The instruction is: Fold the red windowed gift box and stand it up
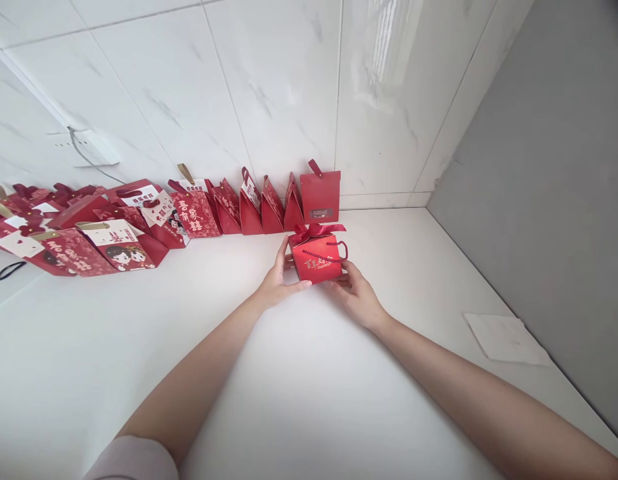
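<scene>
A small red gift box (317, 257) with gold lettering, a ribbon bow on top and a dark red cord handle is held between both hands. My left hand (280, 277) grips its left side, thumb along the lower front edge and fingers partly hidden behind it. On the other side, my right hand (356, 293) has its fingers closed against the lower right corner. Just behind stands a plain red box (321, 193) with a ribbon loop, at the right end of a row of red boxes.
Triangular red boxes (251, 207) line the tiled wall (283, 87), and several more crowd together at the left. A white tissue (506, 339) lies on the white tabletop (289, 400) by the grey panel (553, 167). A cable (91, 160) runs from a wall socket (83, 148).
</scene>
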A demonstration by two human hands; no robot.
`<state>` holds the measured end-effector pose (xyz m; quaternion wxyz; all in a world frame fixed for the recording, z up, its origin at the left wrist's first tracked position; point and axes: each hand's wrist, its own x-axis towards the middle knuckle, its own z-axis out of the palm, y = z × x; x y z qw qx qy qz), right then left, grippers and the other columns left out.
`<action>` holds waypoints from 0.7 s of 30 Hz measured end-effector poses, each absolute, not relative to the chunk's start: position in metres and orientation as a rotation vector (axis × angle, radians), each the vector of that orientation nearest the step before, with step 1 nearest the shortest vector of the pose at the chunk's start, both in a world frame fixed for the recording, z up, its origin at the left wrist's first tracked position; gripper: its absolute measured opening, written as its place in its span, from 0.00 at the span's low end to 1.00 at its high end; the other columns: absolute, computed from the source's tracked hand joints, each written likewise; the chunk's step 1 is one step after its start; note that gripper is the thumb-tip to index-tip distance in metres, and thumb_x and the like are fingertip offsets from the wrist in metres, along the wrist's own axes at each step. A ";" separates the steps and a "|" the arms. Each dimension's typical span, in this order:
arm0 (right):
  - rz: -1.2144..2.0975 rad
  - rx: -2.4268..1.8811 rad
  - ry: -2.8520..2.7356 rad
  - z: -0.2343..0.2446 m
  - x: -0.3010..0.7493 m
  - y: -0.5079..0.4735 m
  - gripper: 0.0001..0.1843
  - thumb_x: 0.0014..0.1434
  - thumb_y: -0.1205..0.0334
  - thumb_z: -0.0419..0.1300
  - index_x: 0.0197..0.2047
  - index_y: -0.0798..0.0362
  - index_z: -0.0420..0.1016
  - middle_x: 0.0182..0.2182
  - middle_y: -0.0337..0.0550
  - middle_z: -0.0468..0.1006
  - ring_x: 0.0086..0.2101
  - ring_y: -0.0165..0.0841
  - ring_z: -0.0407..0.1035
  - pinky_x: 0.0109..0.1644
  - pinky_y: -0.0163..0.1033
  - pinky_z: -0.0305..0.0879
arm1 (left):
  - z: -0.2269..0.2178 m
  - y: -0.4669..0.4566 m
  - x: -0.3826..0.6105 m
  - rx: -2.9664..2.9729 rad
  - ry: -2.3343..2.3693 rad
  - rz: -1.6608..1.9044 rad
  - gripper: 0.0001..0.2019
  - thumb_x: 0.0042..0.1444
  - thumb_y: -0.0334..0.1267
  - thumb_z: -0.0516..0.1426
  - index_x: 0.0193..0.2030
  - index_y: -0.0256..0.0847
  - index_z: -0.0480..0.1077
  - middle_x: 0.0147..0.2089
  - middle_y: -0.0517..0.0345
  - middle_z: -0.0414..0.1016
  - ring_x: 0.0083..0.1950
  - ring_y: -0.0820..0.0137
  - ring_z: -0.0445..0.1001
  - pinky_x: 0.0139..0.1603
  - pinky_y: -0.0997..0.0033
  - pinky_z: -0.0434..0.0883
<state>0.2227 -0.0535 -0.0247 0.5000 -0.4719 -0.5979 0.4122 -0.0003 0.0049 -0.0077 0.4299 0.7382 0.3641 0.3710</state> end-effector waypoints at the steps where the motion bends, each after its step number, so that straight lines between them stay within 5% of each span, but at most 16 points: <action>1: 0.997 -1.144 -1.445 -0.025 0.223 -0.054 0.24 0.61 0.56 0.59 0.59 0.47 0.61 0.56 0.48 0.73 0.48 0.39 0.74 0.58 0.51 0.69 | -0.008 0.005 0.000 1.846 0.906 0.926 0.58 0.48 0.45 0.68 0.75 0.55 0.32 0.70 0.44 0.57 0.68 0.51 0.63 0.68 0.45 0.59; 21: 1.011 -1.157 -1.443 -0.023 0.222 -0.055 0.24 0.61 0.55 0.59 0.59 0.47 0.61 0.55 0.49 0.73 0.48 0.39 0.74 0.57 0.51 0.69 | -0.011 0.006 0.000 1.865 0.912 0.923 0.58 0.49 0.47 0.68 0.75 0.54 0.29 0.70 0.43 0.57 0.66 0.52 0.64 0.68 0.45 0.59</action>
